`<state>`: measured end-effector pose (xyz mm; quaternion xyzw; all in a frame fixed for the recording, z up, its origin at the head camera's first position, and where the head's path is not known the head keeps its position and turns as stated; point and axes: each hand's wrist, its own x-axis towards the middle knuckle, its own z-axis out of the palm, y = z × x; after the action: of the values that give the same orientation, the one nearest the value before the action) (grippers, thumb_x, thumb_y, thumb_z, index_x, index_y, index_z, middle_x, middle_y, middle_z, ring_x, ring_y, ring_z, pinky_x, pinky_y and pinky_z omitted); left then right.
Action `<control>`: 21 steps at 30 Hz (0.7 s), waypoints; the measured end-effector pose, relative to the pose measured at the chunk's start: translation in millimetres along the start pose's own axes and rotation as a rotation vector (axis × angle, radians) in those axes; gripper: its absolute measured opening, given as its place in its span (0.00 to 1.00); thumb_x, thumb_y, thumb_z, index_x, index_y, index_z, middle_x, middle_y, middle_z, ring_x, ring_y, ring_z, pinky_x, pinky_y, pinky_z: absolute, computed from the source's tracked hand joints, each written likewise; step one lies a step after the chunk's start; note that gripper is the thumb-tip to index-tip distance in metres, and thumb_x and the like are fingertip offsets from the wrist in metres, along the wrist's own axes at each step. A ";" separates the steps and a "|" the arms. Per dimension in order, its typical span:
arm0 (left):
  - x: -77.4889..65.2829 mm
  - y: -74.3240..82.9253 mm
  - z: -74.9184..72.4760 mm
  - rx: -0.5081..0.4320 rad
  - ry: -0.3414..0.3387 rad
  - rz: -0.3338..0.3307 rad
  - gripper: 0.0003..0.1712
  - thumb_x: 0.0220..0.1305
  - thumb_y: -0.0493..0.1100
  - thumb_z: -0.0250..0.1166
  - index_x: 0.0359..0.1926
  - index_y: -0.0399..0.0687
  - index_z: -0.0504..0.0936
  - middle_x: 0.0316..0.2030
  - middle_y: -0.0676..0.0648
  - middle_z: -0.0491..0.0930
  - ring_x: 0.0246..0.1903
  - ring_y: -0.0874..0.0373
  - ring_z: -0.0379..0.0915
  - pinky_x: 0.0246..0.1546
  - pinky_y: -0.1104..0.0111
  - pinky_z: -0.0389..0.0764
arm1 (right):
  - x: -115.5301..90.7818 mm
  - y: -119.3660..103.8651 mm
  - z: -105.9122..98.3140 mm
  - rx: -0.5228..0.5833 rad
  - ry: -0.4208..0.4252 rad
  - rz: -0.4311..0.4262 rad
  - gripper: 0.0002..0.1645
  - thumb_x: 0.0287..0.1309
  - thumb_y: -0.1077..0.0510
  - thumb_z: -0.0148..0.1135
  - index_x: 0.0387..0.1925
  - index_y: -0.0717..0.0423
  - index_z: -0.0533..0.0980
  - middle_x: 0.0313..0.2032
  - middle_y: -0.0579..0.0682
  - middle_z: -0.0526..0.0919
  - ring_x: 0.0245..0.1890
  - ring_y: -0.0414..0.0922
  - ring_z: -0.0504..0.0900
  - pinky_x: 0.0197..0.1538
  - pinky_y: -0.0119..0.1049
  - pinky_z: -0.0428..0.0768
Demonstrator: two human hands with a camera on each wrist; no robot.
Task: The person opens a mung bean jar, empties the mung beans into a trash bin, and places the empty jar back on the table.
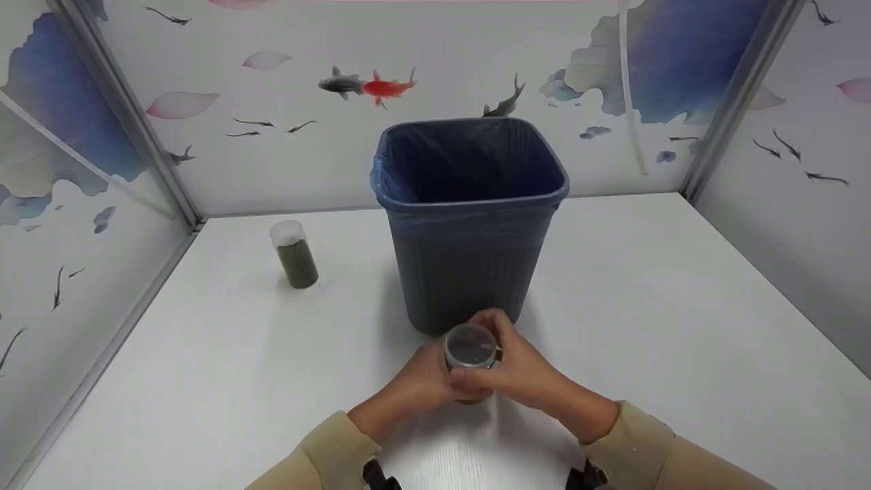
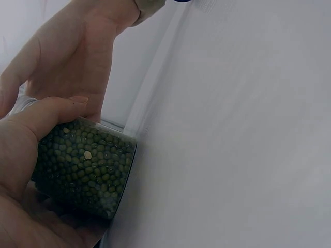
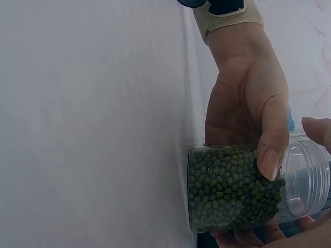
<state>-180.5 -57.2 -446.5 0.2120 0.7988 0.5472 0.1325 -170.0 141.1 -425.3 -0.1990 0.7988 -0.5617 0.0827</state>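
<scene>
A clear jar of green mung beans (image 3: pixel 227 186) stands on the white table, just in front of the bin. My left hand (image 1: pixel 429 374) grips the jar's body, its thumb across the side in both wrist views. My right hand (image 1: pixel 524 367) holds the jar's clear round lid (image 1: pixel 471 345) at the top, thumb and fingers bent around its rim. The lid sits on the jar; whether it is loose or tight I cannot tell.
A grey bin (image 1: pixel 469 265) with a blue liner (image 1: pixel 476 203) stands right behind my hands. At the left stands another clear jar (image 1: pixel 297 262) with green contents and a lid. Printed panels enclose the white table (image 1: pixel 646 306) at the back and sides.
</scene>
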 end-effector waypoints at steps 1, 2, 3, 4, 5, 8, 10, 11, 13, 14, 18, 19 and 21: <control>-0.1 0.2 0.1 0.001 0.001 0.000 0.42 0.53 0.48 0.84 0.68 0.52 0.77 0.55 0.56 0.83 0.52 0.60 0.78 0.53 0.64 0.80 | 0.0 0.0 0.1 -0.001 0.000 -0.001 0.45 0.55 0.47 0.81 0.66 0.54 0.65 0.59 0.52 0.78 0.60 0.49 0.76 0.67 0.56 0.70; 0.1 0.2 0.4 0.003 0.002 0.001 0.42 0.53 0.47 0.84 0.68 0.52 0.77 0.56 0.56 0.83 0.52 0.59 0.78 0.53 0.64 0.80 | -0.1 -0.1 0.1 -0.001 -0.002 -0.007 0.45 0.56 0.47 0.81 0.66 0.54 0.65 0.59 0.52 0.78 0.60 0.49 0.76 0.66 0.56 0.70; 0.1 0.4 0.6 0.001 0.002 0.001 0.42 0.53 0.47 0.84 0.68 0.51 0.77 0.56 0.55 0.83 0.52 0.59 0.78 0.53 0.63 0.80 | -0.1 0.0 0.3 -0.001 -0.004 -0.012 0.45 0.56 0.47 0.81 0.66 0.55 0.65 0.59 0.52 0.78 0.60 0.50 0.76 0.66 0.55 0.71; 0.0 0.6 0.8 0.000 0.003 0.001 0.43 0.53 0.46 0.84 0.68 0.51 0.76 0.57 0.54 0.83 0.53 0.59 0.78 0.54 0.63 0.80 | -0.1 0.2 0.5 0.000 -0.006 -0.018 0.45 0.57 0.47 0.80 0.67 0.55 0.65 0.60 0.52 0.78 0.61 0.50 0.76 0.66 0.55 0.71; -0.3 0.8 1.0 0.001 0.005 0.001 0.43 0.52 0.46 0.84 0.69 0.50 0.76 0.57 0.54 0.82 0.53 0.59 0.78 0.54 0.63 0.80 | 0.0 0.2 0.5 0.001 -0.008 -0.023 0.44 0.57 0.48 0.80 0.67 0.55 0.65 0.61 0.51 0.78 0.61 0.50 0.76 0.66 0.55 0.71; -1.1 1.4 1.6 0.003 0.009 0.003 0.45 0.52 0.44 0.84 0.69 0.49 0.75 0.58 0.52 0.82 0.54 0.58 0.77 0.55 0.63 0.80 | 0.5 0.5 0.4 -0.001 -0.017 -0.048 0.43 0.59 0.48 0.80 0.67 0.56 0.67 0.63 0.52 0.77 0.62 0.51 0.76 0.66 0.55 0.72; -1.6 1.7 1.8 0.005 0.012 0.006 0.45 0.52 0.44 0.84 0.70 0.49 0.74 0.58 0.52 0.82 0.54 0.58 0.77 0.54 0.63 0.80 | 0.7 0.9 -0.2 -0.011 -0.021 -0.059 0.42 0.60 0.48 0.79 0.68 0.55 0.68 0.64 0.52 0.76 0.63 0.51 0.76 0.65 0.55 0.71; -1.7 1.7 1.9 0.004 0.013 0.007 0.45 0.52 0.44 0.84 0.70 0.49 0.74 0.58 0.52 0.82 0.54 0.58 0.78 0.54 0.63 0.80 | 0.7 1.0 -0.4 -0.015 -0.024 -0.065 0.42 0.60 0.48 0.79 0.69 0.55 0.69 0.65 0.52 0.76 0.63 0.51 0.75 0.65 0.55 0.71; -1.7 1.5 2.1 0.006 0.015 0.011 0.46 0.52 0.45 0.84 0.70 0.49 0.74 0.58 0.52 0.82 0.54 0.58 0.78 0.54 0.63 0.80 | 0.4 1.0 -0.9 -0.026 -0.028 -0.072 0.41 0.61 0.48 0.79 0.70 0.54 0.70 0.68 0.53 0.75 0.65 0.52 0.74 0.66 0.56 0.71; -1.7 1.5 2.2 0.006 0.015 0.012 0.46 0.52 0.45 0.84 0.71 0.49 0.74 0.58 0.52 0.82 0.54 0.58 0.78 0.54 0.63 0.80 | 0.2 1.1 -1.2 -0.031 -0.030 -0.073 0.41 0.61 0.48 0.79 0.71 0.53 0.70 0.69 0.53 0.73 0.66 0.52 0.73 0.66 0.57 0.70; -1.6 1.1 2.4 0.013 0.017 0.020 0.46 0.51 0.45 0.84 0.71 0.49 0.74 0.58 0.51 0.82 0.54 0.58 0.78 0.54 0.64 0.80 | -0.2 1.2 -1.4 -0.037 -0.035 -0.072 0.42 0.62 0.48 0.79 0.72 0.51 0.70 0.72 0.54 0.70 0.69 0.53 0.71 0.68 0.58 0.69; -1.5 1.0 2.5 0.013 0.018 0.022 0.46 0.51 0.45 0.84 0.71 0.49 0.74 0.58 0.51 0.82 0.54 0.58 0.78 0.54 0.64 0.80 | -0.1 1.4 -1.3 -0.037 -0.035 -0.073 0.42 0.61 0.48 0.79 0.72 0.50 0.71 0.72 0.54 0.70 0.69 0.53 0.70 0.68 0.58 0.69; -1.3 0.8 2.7 0.011 0.019 0.023 0.46 0.51 0.44 0.84 0.71 0.48 0.74 0.58 0.51 0.82 0.54 0.58 0.78 0.54 0.64 0.80 | 0.3 1.7 -1.0 -0.035 -0.035 -0.070 0.42 0.61 0.48 0.79 0.72 0.49 0.71 0.72 0.54 0.70 0.69 0.53 0.70 0.68 0.58 0.69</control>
<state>-178.1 -55.4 -446.8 0.2166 0.8005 0.5463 0.1173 -171.0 142.3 -426.4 -0.2379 0.7996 -0.5465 0.0733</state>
